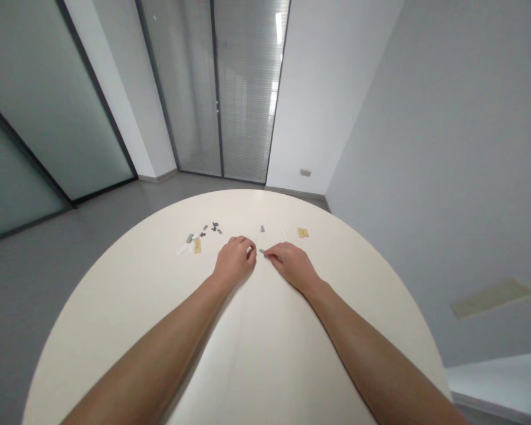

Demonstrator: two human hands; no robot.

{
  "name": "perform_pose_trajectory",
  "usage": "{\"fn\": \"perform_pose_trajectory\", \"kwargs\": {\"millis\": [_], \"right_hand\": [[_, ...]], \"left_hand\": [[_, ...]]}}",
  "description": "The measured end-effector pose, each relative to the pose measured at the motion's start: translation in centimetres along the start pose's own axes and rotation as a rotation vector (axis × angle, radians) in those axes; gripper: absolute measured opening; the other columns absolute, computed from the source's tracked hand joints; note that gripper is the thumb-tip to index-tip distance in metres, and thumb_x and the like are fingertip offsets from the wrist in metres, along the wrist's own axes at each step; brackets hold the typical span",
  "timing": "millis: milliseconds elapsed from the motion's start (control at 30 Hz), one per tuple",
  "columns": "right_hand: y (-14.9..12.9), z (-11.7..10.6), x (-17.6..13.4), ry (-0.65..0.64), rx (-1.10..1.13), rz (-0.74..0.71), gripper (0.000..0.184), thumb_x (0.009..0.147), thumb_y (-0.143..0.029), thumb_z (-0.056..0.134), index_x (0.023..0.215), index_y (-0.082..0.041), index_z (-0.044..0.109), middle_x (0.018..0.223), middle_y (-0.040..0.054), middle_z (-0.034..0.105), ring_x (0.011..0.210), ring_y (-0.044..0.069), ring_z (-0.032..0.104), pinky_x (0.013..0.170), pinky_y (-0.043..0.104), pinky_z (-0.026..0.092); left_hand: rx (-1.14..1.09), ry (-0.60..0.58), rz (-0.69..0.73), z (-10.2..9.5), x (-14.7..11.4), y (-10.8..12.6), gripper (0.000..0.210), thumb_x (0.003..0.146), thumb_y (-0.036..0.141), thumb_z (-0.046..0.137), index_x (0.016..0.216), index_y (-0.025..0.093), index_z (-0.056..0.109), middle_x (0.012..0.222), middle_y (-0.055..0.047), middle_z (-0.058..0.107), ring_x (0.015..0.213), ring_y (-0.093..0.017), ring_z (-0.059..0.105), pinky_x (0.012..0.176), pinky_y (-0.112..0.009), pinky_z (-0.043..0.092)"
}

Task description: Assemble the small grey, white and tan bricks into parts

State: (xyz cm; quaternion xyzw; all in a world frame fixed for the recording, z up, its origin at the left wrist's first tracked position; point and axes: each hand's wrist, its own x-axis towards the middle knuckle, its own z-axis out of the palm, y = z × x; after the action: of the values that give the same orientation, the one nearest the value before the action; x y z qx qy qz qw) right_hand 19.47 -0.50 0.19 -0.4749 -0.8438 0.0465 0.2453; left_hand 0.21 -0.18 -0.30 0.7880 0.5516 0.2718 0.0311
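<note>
Over the middle of the round white table, my right hand pinches a small grey-blue piece between thumb and fingertips. Just left of it is my left hand, its fingers curled and thumb near the index finger; whatever sits in that pinch, if anything, is too small to make out. A second small grey-blue piece lies on the table beyond both hands. To its right rests a tiny pale ring-like piece.
Several small dark pieces lie scattered left of centre. Near them are a grey piece, a yellow rectangle and a white strip. More yellow pieces lie at the right. A grey wall rises beyond the table's right edge.
</note>
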Motion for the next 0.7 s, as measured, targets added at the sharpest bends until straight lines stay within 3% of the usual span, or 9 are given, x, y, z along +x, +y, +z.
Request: {"fn": "perform_pose_trajectory", "kwargs": {"millis": [333, 533, 700], "right_hand": [[0.3, 0.1, 2.5, -0.060, -0.063, 0.011, 0.020, 0.093, -0.016, 0.059, 0.101, -0.023, 0.077, 0.103, 0.0052, 0.077, 0.099, 0.021, 0.068, 0.092, 0.031, 0.047], [-0.1, 0.9, 5.3, -0.047, -0.108, 0.180, 0.019, 0.093, -0.021, 0.059, 0.097, -0.025, 0.077, 0.097, 0.0060, 0.078, 0.092, 0.020, 0.070, 0.082, 0.027, 0.047], [-0.4, 1.7, 6.8, 0.050, -0.174, 0.306, 0.022, 0.095, -0.026, 0.055, 0.097, -0.026, 0.077, 0.096, 0.0077, 0.078, 0.088, 0.023, 0.071, 0.075, 0.030, 0.049]], "left_hand": [[-0.032, -0.006, -0.006, 0.0, 0.1, -0.2, 0.019, 0.091, 0.023, 0.052, 0.097, 0.022, 0.070, 0.105, -0.007, 0.070, 0.105, -0.025, 0.058, 0.093, -0.038, 0.047], [-0.057, -0.009, -0.031, -0.4, 0.2, 0.1, 0.019, 0.091, 0.021, 0.051, 0.095, 0.022, 0.070, 0.104, -0.007, 0.070, 0.105, -0.025, 0.059, 0.092, -0.037, 0.047], [-0.060, -0.006, -0.031, -0.3, 0.2, 0.0, 0.019, 0.090, 0.021, 0.052, 0.094, 0.021, 0.070, 0.104, -0.007, 0.070, 0.104, -0.025, 0.059, 0.091, -0.037, 0.048]]}}
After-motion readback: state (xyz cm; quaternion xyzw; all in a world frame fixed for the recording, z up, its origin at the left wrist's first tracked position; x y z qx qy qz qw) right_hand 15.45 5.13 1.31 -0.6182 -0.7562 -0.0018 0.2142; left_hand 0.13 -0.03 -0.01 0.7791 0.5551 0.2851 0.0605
